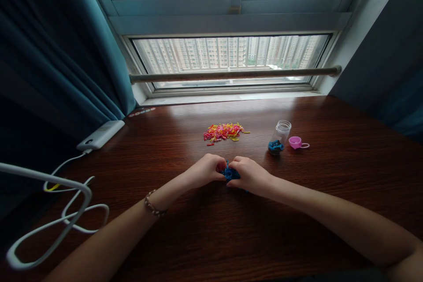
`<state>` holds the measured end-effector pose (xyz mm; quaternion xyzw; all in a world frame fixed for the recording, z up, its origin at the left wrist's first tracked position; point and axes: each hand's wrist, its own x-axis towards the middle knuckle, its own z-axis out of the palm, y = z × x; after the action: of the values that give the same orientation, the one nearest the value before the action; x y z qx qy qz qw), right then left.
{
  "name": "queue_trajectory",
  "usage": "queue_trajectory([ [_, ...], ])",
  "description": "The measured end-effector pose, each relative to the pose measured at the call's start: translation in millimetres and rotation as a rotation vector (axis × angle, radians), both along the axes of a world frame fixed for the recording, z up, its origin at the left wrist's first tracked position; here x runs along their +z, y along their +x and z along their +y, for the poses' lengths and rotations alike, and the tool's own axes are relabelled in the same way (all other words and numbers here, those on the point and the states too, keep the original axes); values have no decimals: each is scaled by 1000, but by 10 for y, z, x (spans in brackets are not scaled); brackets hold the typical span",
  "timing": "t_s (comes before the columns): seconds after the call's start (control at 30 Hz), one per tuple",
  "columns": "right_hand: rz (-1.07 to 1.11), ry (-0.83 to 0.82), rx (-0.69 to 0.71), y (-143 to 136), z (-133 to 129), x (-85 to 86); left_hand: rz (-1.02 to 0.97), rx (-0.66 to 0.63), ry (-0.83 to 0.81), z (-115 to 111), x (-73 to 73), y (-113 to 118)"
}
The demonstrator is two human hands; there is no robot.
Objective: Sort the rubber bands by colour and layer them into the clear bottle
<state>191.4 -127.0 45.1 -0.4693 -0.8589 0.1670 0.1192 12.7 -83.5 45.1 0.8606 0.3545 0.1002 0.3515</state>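
Near the middle of the table, a small heap of blue looped pieces (230, 173) lies between my two hands. They look like small clips or bands; I cannot tell which. My left hand (209, 170) is closed, its thumb and fingertips pressed at the left side of the heap. From the right, my right hand (249, 175) curls over the heap with bent fingers, hiding part of it. Beyond them is a loose pile of red, pink and yellow looped pieces (224, 132). A clear jar (282, 131) leans to the right with more blue pieces at its bottom.
A pink cup-shaped lid with a loop (295, 142) lies beside the jar. On the left, a white power bank (101, 135) connects to a white cable (66, 165). A thick white cable loop (49, 257) rises in the foreground. Blue curtain (82, 44) and window bar (231, 75) border the brown table (346, 163).
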Motion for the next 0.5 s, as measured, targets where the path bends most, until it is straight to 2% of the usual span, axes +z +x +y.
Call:
queue_trajectory([
  [0.13, 112, 22, -31, -12, 7, -49, -66, 61, 9, 8, -21, 19],
  [0.27, 315, 39, -115, 8, 58, -74, -192, 150, 18, 28, -3, 18],
  [0.5, 733, -134, -212, 64, 165, -12, -518, 275, -368, 13, 94, 51],
])
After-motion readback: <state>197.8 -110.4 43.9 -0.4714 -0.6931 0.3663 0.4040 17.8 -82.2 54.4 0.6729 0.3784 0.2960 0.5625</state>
